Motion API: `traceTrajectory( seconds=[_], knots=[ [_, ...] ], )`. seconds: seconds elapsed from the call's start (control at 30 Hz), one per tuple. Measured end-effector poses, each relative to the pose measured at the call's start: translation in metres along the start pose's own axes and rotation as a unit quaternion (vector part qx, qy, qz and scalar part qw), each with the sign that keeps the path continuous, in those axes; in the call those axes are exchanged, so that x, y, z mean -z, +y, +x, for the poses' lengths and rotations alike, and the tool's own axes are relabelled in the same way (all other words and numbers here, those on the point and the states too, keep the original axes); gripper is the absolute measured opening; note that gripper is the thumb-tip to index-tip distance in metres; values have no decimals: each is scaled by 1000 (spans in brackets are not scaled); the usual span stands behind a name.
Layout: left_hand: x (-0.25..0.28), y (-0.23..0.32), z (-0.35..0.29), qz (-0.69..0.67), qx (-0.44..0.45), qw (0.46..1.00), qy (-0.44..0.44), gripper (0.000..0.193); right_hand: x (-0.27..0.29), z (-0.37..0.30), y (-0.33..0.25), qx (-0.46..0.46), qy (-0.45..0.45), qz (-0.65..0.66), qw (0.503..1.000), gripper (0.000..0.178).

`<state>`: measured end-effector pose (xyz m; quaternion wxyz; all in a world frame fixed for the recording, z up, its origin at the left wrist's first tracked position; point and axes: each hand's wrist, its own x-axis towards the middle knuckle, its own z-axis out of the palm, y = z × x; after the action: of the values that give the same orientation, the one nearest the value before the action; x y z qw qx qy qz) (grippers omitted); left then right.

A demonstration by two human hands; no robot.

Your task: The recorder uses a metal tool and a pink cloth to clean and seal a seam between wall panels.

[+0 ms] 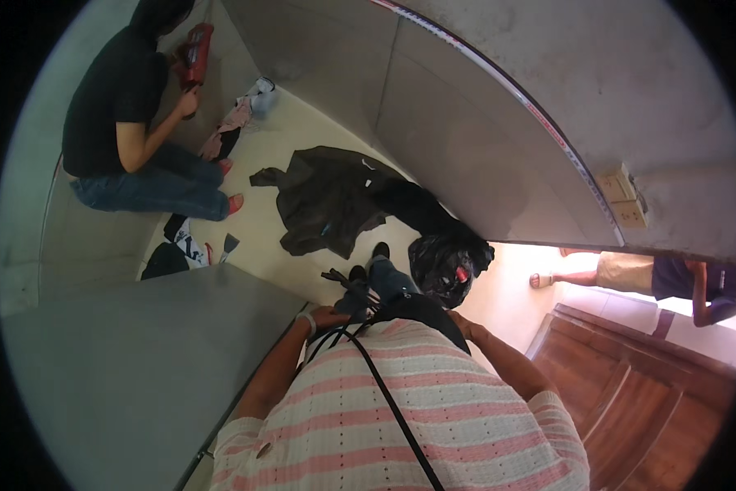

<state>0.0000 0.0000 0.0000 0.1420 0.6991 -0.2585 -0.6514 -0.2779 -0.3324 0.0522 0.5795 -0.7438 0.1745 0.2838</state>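
My left hand (328, 317), with a pale band at the wrist, is at my waist, fingers curled beside several dark straps (353, 288). Whether it grips the straps is too small to make out. At my other side, my right hand (463, 326) rests against a black bag or cloth (421, 315) at my waist, its fingers hidden. Beyond my feet, a dark garment (327, 196) lies spread on the pale floor. A black plastic bag (445, 266) with something red on it stands to its right.
At the far left a person (110, 123) crouches, holding a red tool (194, 57) to the wall. Clothes (235, 127) and a scraper (229, 245) lie nearby. A grey panel (139, 368) is at my left, a brown wooden door (613, 393) at my right. Another person (670, 274) is outside.
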Motion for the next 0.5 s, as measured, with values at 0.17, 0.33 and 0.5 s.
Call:
traceTrajectory(
  seconds=[0.17, 0.33, 0.5],
  knots=[
    [18, 12, 7, -19, 11, 997, 70, 66, 25, 15, 8, 176, -8, -13, 984, 33],
    [33, 19, 27, 16, 21, 998, 55, 66, 48, 41, 26, 14, -36, 166, 985, 32],
    [75, 81, -12, 19, 76, 995, 57, 65, 66, 52, 128, 13, -24, 233, 972, 32]
  ],
)
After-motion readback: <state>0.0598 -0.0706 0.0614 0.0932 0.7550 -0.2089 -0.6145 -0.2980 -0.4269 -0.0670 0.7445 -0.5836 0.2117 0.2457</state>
